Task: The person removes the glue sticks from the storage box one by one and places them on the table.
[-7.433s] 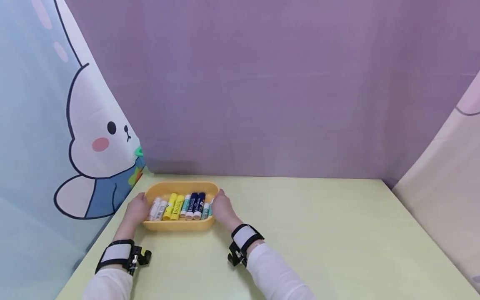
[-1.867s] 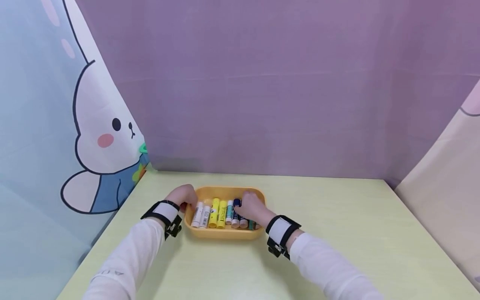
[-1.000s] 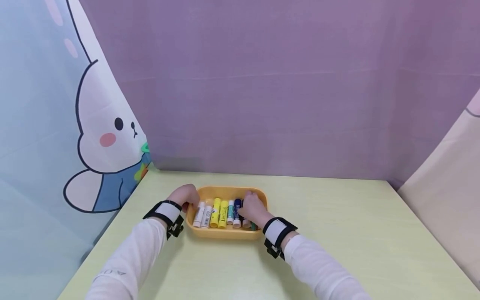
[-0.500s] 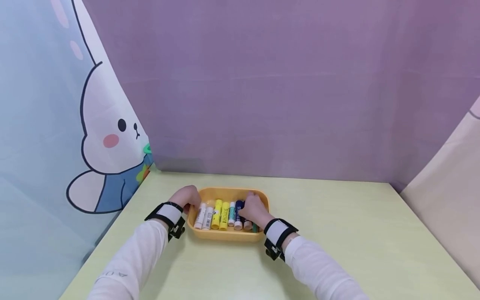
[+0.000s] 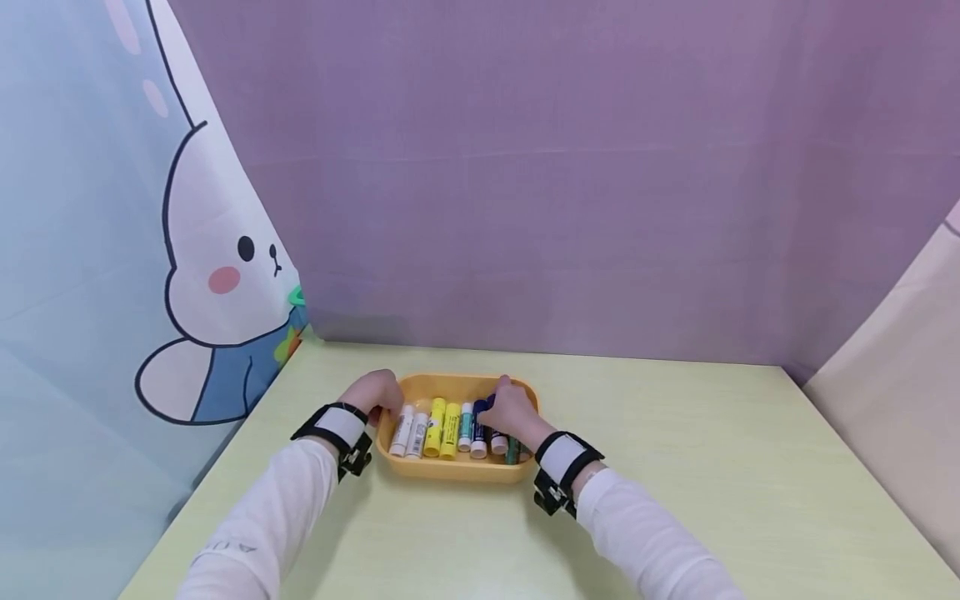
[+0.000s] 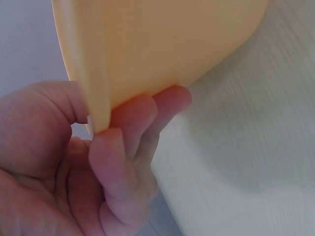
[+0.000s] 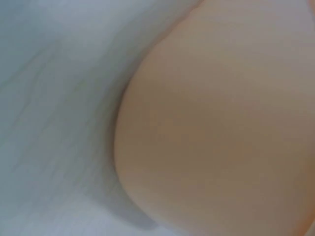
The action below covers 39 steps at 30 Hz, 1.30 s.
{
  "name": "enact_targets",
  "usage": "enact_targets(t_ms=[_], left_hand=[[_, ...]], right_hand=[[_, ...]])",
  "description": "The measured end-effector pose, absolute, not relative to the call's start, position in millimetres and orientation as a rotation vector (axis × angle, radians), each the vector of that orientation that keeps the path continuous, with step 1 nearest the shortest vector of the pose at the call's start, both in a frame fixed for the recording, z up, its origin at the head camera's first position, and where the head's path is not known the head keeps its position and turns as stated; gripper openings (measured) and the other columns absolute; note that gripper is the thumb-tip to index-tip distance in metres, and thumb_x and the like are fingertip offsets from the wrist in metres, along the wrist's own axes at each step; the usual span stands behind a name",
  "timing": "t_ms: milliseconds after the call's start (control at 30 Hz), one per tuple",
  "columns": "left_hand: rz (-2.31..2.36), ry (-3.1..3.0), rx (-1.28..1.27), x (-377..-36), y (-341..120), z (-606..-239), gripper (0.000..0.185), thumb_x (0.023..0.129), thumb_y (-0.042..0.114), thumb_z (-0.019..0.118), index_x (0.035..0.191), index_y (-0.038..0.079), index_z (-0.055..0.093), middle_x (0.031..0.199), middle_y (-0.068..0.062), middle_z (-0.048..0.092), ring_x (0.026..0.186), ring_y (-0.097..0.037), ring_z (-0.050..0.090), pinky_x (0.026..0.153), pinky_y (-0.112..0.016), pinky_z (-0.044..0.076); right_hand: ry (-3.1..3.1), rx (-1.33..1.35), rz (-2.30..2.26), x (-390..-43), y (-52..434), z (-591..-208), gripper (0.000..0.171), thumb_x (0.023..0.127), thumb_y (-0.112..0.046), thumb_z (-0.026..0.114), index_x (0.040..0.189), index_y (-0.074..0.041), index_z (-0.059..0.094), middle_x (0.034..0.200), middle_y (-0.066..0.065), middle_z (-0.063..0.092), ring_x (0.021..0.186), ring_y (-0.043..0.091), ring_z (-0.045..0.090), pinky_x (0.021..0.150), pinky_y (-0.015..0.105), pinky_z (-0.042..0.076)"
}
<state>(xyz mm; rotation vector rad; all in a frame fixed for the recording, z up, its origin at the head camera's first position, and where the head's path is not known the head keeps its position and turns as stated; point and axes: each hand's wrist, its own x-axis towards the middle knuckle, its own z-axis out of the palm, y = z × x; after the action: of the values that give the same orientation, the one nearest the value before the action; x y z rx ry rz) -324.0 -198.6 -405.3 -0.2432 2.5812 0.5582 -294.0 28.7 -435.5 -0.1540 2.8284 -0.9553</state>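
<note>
An orange tray (image 5: 450, 468) sits on the pale green table (image 5: 675, 500) and holds a row of sticks: two white (image 5: 402, 429), two yellow (image 5: 435, 415), a teal one (image 5: 467, 421) and dark blue ones (image 5: 480, 423). My left hand (image 5: 375, 393) grips the tray's left rim. In the left wrist view the tray's wall (image 6: 162, 44) lies between that hand's (image 6: 106, 130) thumb and curled fingers. My right hand (image 5: 508, 408) reaches into the tray's right side, fingers curled over the far end of a dark blue stick. The right wrist view is a blur of close surfaces.
A purple backdrop (image 5: 562, 208) closes off the table's far edge. A curtain with a cartoon rabbit (image 5: 210, 275) hangs along the left side, and a beige cloth (image 5: 892, 400) along the right. Bare table lies right of the tray and in front of it.
The tray has come from the far left corner toward the middle. My right hand went from the tray's rim into it, and in the last half second it shifted slightly right.
</note>
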Motion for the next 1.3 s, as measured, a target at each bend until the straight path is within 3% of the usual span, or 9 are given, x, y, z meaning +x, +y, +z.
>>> enact_targets(t_ms=[400, 800, 1100, 1300], left_hand=[[0.557, 2.588, -0.263, -325, -197, -402, 0.025, 0.075, -0.004, 0.061, 0.1, -0.004, 0.056, 0.071, -0.011, 0.055, 0.047, -0.014, 0.048, 0.046, -0.024, 0.047], [0.549, 2.587, -0.224, -320, -199, -400, 0.02, 0.074, -0.005, 0.058, 0.094, -0.005, 0.057, 0.064, -0.008, 0.052, 0.044, -0.013, 0.044, 0.043, -0.022, 0.042], [0.545, 2.588, -0.251, -319, -198, -403, 0.02, 0.072, -0.005, 0.059, 0.093, -0.003, 0.059, 0.066, -0.009, 0.055, 0.045, -0.013, 0.046, 0.044, -0.022, 0.044], [0.543, 2.6, -0.213, -324, -199, -407, 0.02, 0.074, -0.005, 0.059, 0.095, -0.004, 0.057, 0.065, -0.008, 0.054, 0.044, -0.013, 0.046, 0.043, -0.022, 0.042]], right_hand=[[2.819, -0.182, -1.015, -295, 34, -424, 0.05, 0.078, -0.022, 0.076, 0.112, -0.004, 0.045, 0.098, 0.014, 0.06, 0.085, 0.022, 0.059, 0.073, 0.036, 0.054], [2.73, -0.203, -1.144, -297, 53, -404, 0.045, 0.079, -0.02, 0.072, 0.112, -0.004, 0.046, 0.095, 0.015, 0.062, 0.072, 0.019, 0.061, 0.059, 0.027, 0.052], [2.673, -0.202, -1.235, -296, 70, -373, 0.046, 0.081, -0.019, 0.07, 0.118, -0.005, 0.046, 0.1, 0.018, 0.06, 0.071, 0.021, 0.063, 0.061, 0.035, 0.057], [2.643, -0.164, -1.295, -302, 93, -354, 0.047, 0.082, -0.017, 0.067, 0.12, -0.003, 0.043, 0.11, 0.023, 0.055, 0.077, 0.024, 0.064, 0.059, 0.031, 0.057]])
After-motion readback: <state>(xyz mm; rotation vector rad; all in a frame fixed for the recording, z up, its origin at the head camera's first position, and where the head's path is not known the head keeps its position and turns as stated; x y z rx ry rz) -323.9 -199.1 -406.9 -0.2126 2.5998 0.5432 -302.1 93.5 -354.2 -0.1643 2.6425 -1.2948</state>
